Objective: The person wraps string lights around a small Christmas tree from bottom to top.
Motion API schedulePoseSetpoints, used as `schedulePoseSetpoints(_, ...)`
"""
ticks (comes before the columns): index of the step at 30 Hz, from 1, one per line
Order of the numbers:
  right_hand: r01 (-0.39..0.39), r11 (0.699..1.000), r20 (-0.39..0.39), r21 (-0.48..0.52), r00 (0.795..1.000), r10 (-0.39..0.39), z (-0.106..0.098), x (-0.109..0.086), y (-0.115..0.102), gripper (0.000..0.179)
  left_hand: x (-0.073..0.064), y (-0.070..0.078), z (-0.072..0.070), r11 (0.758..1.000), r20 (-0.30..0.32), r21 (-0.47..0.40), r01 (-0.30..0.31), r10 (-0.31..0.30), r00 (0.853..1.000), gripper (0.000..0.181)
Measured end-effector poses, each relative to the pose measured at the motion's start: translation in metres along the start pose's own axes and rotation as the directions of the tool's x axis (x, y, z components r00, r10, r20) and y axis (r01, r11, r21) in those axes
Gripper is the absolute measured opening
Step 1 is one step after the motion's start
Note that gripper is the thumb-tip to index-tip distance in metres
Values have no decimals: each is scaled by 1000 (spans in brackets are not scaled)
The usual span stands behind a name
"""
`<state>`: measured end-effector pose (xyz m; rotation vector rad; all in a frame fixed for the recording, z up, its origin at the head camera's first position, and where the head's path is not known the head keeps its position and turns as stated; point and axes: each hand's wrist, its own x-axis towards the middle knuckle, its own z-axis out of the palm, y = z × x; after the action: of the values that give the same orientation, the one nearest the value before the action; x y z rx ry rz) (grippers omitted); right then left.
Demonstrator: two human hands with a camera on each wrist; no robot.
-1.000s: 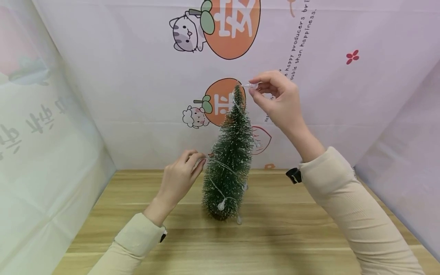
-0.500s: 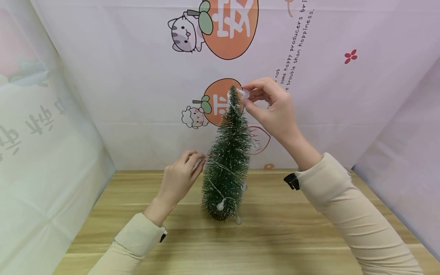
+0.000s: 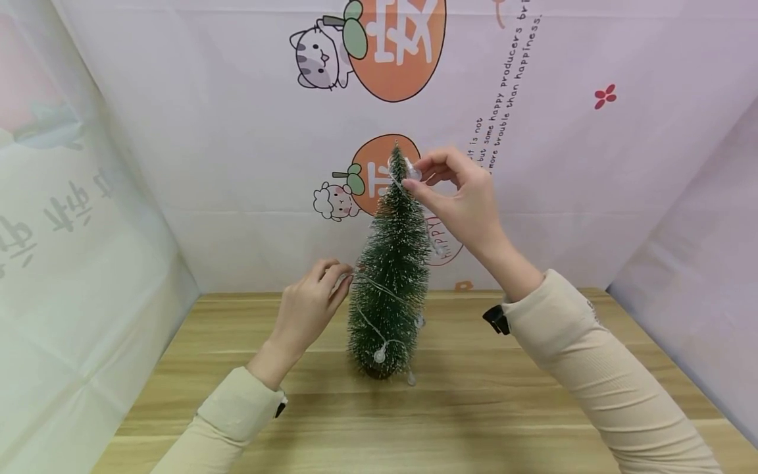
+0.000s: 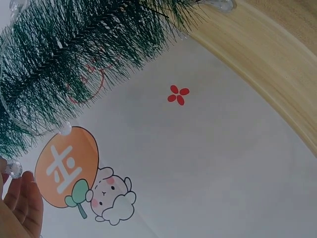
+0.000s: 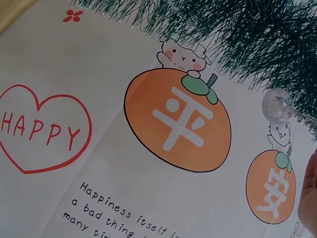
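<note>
A small green Christmas tree with frosted tips stands on the table, a string of lights on clear wire wound around it. My left hand is at its left side, pinching the string between thumb and fingertips; in the left wrist view a clear bulb shows at the fingers. Near the treetop, my right hand pinches a clear round bulb of the string. The right wrist view shows a bulb beside the branches, with part of the hand at the edge.
The tree stands on a wooden table. Behind it hangs a white printed cloth with orange fruits and cartoon animals. More bulbs hang low on the tree, one bulb at the front and another bulb near the base.
My right hand has moved down and left with its bulb, right up to the treetop. The top of the tree has shifted slightly left. My left hand has stayed in place.
</note>
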<state>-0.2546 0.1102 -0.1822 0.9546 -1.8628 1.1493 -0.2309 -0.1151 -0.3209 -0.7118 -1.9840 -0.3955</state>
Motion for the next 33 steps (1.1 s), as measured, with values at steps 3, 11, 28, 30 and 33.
schedulePoseSetpoints(3, -11, 1000, 0, 13, 1000, 11, 1, -1, 1, 23, 0, 0, 0, 1000, 3, 5, 3, -3, 1000, 13)
schedulePoseSetpoints(11, -68, 995, 1, 71, 998, 68, 0, -4, 4, 20, 0, -1, -1, 1000, 5, 4, 2, -2, 1000, 14)
schedulePoseSetpoints(28, -116, 991, 42, 66, 993, 114, 1, -1, 3, 23, 0, -1, -3, 1000, -2, 17, 1, -1, 1000, 14)
schedulePoseSetpoints(30, -87, 995, 27, 58, 996, 85, 2, -1, 2, 23, 0, -1, -3, 1000, -3, 16, -3, 3, 1000, 14)
schedulePoseSetpoints(33, -44, 997, -6, 56, 999, 44, 2, -1, 0, 21, 0, -1, -2, 1000, -5, 13, -10, 10, 1000, 14)
